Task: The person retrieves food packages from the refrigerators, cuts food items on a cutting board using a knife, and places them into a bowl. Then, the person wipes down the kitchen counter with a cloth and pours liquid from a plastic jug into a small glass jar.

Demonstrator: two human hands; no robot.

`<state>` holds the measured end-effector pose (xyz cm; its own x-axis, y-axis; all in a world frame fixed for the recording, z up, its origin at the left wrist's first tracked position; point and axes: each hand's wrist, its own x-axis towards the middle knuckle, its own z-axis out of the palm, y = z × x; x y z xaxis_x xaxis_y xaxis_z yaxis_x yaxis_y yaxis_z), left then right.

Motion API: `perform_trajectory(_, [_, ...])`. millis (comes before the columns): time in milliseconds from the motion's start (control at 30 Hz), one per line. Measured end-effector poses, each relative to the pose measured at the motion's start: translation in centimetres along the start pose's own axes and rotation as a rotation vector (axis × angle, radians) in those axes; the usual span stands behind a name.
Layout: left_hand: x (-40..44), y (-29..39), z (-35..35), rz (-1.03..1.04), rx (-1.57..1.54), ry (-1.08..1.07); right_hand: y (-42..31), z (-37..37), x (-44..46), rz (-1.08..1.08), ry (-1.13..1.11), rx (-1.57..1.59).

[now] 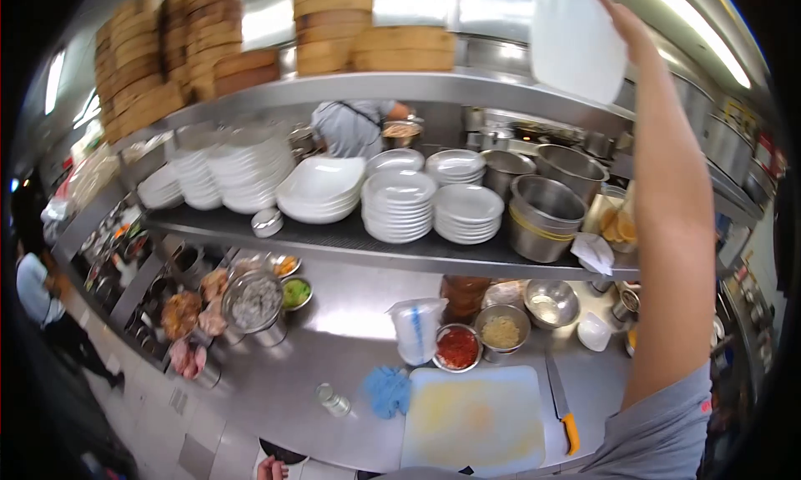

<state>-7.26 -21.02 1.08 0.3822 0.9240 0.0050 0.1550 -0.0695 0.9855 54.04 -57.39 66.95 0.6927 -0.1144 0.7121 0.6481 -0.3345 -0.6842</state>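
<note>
My right arm reaches up past the shelf, and my right hand (616, 14) grips the edge of a large white plastic tub (576, 42) at the upper shelf. Its far side and base are out of sight. At the bottom edge, only a few curled fingers of my left hand (272, 469) show, low beside the counter; the rest is cut off. On the counter before me lie a stained white cutting board (472, 417), a knife with a yellow handle (561, 401), a crumpled blue cloth (387, 391) and a small clear glass jar (333, 400).
Stacked white plates (399, 204) and metal pots (546, 204) fill the middle shelf (334, 245). Bamboo steamers (334, 21) stand above. Bowls of red chopped food (457, 348) and pale shreds (501, 331) sit behind the board. A person in grey (346, 128) works beyond; another person (42, 288) stands left.
</note>
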Motion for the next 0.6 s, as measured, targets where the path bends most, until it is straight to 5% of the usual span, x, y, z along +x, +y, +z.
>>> perform_trajectory(33, [0.9,-2.5,-0.7,-0.011,-0.064,0.000,2.7,-1.7,6.8,-0.084,-0.070,-0.313])
perform_trajectory(133, [1.0,-3.5,-1.5,0.029,-0.094,0.054,0.4,-2.0,5.2,-0.139,-0.071,-0.203])
perform_trajectory(167, [0.9,-2.7,-1.7,0.018,-0.118,0.070,0.8,-4.3,11.9,-0.074,-0.309,-0.405])
perform_trajectory(267, [2.2,0.0,-1.5,0.037,-0.198,0.068,2.1,-3.5,12.3,-0.285,-0.291,-0.001])
perform_trajectory(300, [2.7,0.9,-1.4,0.065,-0.258,0.058,-4.6,-0.9,1.9,-0.025,0.009,-0.008])
perform_trajectory(433, [5.3,4.1,-0.2,0.239,-0.184,0.077,-6.3,-2.9,0.8,-0.227,0.165,-0.317])
perform_trajectory(600, [9.0,9.7,1.4,0.531,-0.365,-0.105,-10.6,-7.4,-5.9,-0.221,0.357,-0.800])
